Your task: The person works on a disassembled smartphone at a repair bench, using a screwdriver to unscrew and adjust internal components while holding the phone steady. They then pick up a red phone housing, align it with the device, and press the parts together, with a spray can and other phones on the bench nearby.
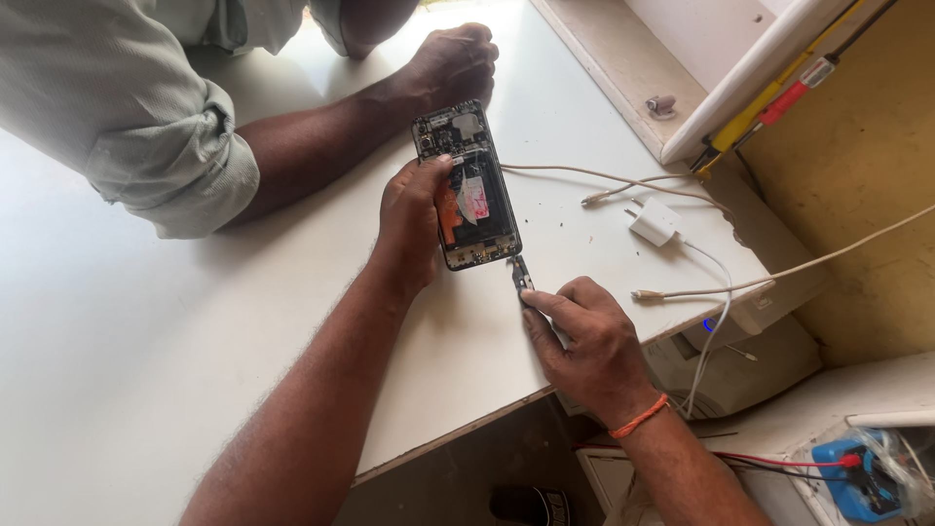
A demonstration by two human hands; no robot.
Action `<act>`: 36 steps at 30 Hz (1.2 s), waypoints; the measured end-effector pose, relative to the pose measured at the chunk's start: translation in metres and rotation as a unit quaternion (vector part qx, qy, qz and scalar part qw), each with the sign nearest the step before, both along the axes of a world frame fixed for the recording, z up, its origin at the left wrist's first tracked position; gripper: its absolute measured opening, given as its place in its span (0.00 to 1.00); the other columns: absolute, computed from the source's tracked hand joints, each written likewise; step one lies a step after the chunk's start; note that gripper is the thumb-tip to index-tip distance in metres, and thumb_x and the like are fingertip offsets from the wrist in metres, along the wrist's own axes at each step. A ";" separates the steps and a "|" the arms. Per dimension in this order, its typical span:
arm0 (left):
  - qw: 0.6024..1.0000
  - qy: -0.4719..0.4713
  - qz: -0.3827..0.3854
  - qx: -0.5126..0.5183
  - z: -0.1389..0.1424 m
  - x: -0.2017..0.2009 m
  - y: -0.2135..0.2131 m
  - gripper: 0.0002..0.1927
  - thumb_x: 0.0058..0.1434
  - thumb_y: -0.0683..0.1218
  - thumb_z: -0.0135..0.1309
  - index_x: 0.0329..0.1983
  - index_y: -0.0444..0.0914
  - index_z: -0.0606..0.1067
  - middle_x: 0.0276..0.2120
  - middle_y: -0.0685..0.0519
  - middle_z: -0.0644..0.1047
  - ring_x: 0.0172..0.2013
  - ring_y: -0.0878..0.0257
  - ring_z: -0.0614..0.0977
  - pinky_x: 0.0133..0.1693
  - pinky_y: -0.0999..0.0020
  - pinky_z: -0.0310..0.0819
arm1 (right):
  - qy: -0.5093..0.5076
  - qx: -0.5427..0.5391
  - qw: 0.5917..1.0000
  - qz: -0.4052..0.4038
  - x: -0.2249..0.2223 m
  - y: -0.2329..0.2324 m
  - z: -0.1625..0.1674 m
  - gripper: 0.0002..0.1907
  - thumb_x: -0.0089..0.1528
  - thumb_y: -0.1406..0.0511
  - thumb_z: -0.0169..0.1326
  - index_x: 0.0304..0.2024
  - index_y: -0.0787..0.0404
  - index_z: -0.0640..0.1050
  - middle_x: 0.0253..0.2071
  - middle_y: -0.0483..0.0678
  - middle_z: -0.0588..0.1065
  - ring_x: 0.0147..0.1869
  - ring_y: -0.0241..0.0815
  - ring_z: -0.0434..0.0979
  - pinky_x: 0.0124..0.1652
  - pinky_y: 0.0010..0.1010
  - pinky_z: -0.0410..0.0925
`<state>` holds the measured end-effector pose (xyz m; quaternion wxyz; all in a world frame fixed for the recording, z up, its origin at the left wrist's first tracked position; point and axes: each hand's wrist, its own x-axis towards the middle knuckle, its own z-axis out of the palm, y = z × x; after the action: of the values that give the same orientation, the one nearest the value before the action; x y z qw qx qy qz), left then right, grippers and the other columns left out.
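Repair work on an opened phone (467, 185) is under way, its back cover off and its boards and battery showing. Left hand (409, 219) clamps the phone along its left edge, thumb laid over the upper body, holding it flat on the white tabletop (146, 341). Right hand (584, 341) sits just below and to the right of the phone's bottom corner, fingers closed on a small dark tool (523, 280), seemingly tweezers or a slim pry piece, whose tip touches or nearly touches that corner; exact contact is too small to tell. The two hands are apart, one to each side of the phone's lower end.

As a judgement, the step in hand is working at the bottom end of the phone, near its charging port area. What the next move calls for is a firm left-hand hold and a small, controlled push or lift from the tool tip, with little force.

Beyond the right hand lie a white charger plug (654, 222) and loose cables (604, 180). Beyond the left hand, another person's forearm and hand (448, 63) rest on the tabletop, well clear of the phone
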<state>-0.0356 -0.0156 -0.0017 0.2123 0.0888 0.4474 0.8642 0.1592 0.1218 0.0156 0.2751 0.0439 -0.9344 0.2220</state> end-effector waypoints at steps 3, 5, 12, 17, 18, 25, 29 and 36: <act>0.999 0.017 -0.028 -0.003 0.005 0.006 0.007 0.15 0.67 0.49 0.46 0.51 0.34 0.68 0.39 0.47 0.79 0.38 0.60 0.83 0.43 0.60 0.83 | -0.029 -0.081 0.996 0.006 0.004 0.005 0.000 0.08 0.62 0.64 0.59 0.42 0.59 0.83 0.32 0.46 0.75 0.29 0.39 0.77 0.29 0.31 0.72; 0.998 -0.024 -0.058 -0.028 0.008 0.012 0.011 0.18 0.63 0.49 0.46 0.54 0.37 0.65 0.42 0.48 0.77 0.41 0.59 0.83 0.42 0.55 0.83 | -0.050 -0.058 0.996 -0.045 0.003 0.006 0.001 0.15 0.62 0.62 0.62 0.48 0.63 0.81 0.30 0.48 0.74 0.27 0.41 0.74 0.29 0.34 0.70; 0.973 -0.080 -0.148 0.160 0.002 0.018 0.009 0.26 0.62 0.46 0.47 0.63 0.32 0.63 0.55 0.39 0.76 0.53 0.49 0.82 0.53 0.47 0.80 | -0.035 0.003 0.996 -0.086 -0.005 0.001 0.001 0.12 0.60 0.63 0.63 0.43 0.63 0.83 0.34 0.49 0.73 0.31 0.41 0.76 0.32 0.34 0.71; 0.969 -0.082 -0.143 0.185 0.004 0.014 -0.001 0.29 0.59 0.45 0.47 0.64 0.35 0.62 0.56 0.41 0.75 0.52 0.49 0.82 0.53 0.44 0.81 | -0.085 -0.129 0.975 -0.157 -0.005 0.011 -0.002 0.08 0.60 0.67 0.64 0.42 0.60 0.84 0.38 0.46 0.75 0.27 0.37 0.76 0.27 0.29 0.70; 0.975 -0.071 -0.132 0.164 0.007 0.014 -0.001 0.29 0.58 0.45 0.48 0.64 0.36 0.61 0.55 0.42 0.75 0.52 0.50 0.82 0.52 0.43 0.81 | -0.061 -0.139 0.975 -0.161 -0.006 0.015 -0.003 0.09 0.60 0.69 0.64 0.43 0.58 0.84 0.38 0.45 0.76 0.27 0.36 0.76 0.27 0.29 0.70; 0.978 -0.065 -0.150 0.130 0.019 0.020 -0.001 0.32 0.57 0.46 0.48 0.66 0.41 0.58 0.55 0.45 0.74 0.50 0.50 0.82 0.47 0.43 0.83 | 0.033 -0.028 0.997 -0.071 -0.002 0.029 -0.007 0.15 0.61 0.75 0.61 0.49 0.57 0.84 0.43 0.48 0.75 0.34 0.35 0.77 0.32 0.27 0.72; 0.984 -0.067 -0.135 0.099 0.020 0.019 -0.001 0.33 0.55 0.46 0.48 0.66 0.42 0.58 0.55 0.45 0.73 0.50 0.50 0.82 0.46 0.43 0.84 | 0.038 -0.024 0.995 -0.085 -0.005 0.030 -0.009 0.13 0.62 0.73 0.62 0.48 0.57 0.84 0.40 0.48 0.75 0.35 0.36 0.77 0.32 0.28 0.71; 0.985 -0.064 -0.141 0.080 0.015 0.020 0.003 0.33 0.55 0.45 0.47 0.65 0.41 0.57 0.56 0.44 0.72 0.51 0.49 0.82 0.45 0.42 0.84 | -0.042 -0.114 0.984 -0.132 -0.008 0.038 -0.014 0.11 0.59 0.69 0.62 0.45 0.57 0.85 0.36 0.46 0.77 0.26 0.34 0.73 0.27 0.25 0.69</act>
<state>-0.0160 -0.0125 0.0135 0.3526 0.1118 0.3452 0.8626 0.1510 0.1596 0.0013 0.2656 -0.1206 -0.9112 0.2908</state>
